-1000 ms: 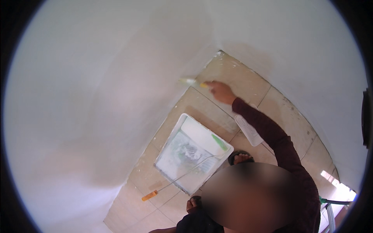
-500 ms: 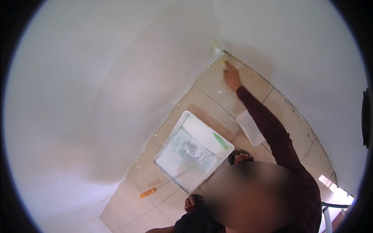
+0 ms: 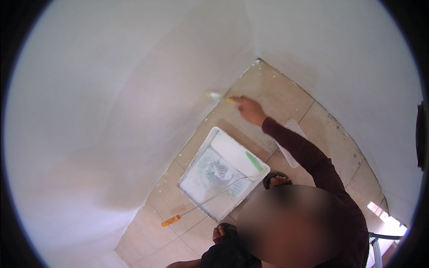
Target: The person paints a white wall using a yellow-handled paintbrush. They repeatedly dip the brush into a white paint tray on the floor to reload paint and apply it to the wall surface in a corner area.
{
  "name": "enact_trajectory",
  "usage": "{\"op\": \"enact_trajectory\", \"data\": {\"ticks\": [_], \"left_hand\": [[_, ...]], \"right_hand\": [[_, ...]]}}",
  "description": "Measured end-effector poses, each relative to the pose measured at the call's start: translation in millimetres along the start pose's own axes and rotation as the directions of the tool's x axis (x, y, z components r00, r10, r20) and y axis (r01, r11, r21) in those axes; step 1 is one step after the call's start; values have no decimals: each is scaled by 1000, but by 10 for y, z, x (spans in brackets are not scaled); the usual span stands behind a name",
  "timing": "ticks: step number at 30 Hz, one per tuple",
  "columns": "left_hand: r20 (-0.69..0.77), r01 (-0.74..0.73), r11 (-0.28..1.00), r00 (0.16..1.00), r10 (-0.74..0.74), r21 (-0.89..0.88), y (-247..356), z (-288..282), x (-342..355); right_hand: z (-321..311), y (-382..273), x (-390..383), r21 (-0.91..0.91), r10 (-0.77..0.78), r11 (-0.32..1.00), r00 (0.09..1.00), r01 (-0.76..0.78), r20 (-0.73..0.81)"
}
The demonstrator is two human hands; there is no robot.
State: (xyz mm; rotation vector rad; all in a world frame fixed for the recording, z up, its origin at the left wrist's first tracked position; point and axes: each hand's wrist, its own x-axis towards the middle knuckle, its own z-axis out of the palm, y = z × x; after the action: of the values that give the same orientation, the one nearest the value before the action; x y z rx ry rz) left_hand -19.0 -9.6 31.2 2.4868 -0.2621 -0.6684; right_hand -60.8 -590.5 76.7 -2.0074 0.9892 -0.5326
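Observation:
My right hand (image 3: 248,108), at the end of a maroon sleeve, is closed on a brush (image 3: 229,100) with a yellow handle. Its pale, motion-blurred head lies over the base of the left wall (image 3: 134,111); whether it touches is unclear. Below, a white paint tray (image 3: 210,196) rests on the tiles, holding white paint with green patches. A long wire roller frame (image 3: 199,205) lies across it, its orange handle (image 3: 170,220) outside. A white plastic rectangle (image 3: 292,157) lies partly under my right arm. My left hand is not in view.
The right wall (image 3: 335,58) meets the left one at a corner. Beige floor tiles (image 3: 268,82) bear white spatters along the edges. My sandaled feet (image 3: 277,181) are near the tray. A dark object (image 3: 420,134) sits at the far right, and green and metal tubing (image 3: 380,236) at lower right.
Over the last second my right hand went up toward the corner with the brush, then came back down and left along the left wall. The tray and roller frame stayed in place.

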Motion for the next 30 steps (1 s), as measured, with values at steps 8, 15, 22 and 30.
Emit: {"op": "enact_trajectory", "data": {"ticks": [8, 15, 22, 30], "left_hand": [[-52, 4, 999, 999, -2, 38, 182, -18, -47], [-34, -11, 999, 999, 10, -37, -132, 56, 11], [8, 35, 999, 999, -35, -25, 198, -32, -40], [-8, 57, 995, 998, -58, -85, -189, 58, 56]], "right_hand": [[-623, 409, 338, 43, 185, 982, 921, -181, -344], [73, -47, 258, 161, 83, 987, 924, -24, -374], [357, -527, -47, 175, 9, 984, 969, 36, -246], [247, -651, -297, 55, -112, 992, 993, 113, -28]]}}
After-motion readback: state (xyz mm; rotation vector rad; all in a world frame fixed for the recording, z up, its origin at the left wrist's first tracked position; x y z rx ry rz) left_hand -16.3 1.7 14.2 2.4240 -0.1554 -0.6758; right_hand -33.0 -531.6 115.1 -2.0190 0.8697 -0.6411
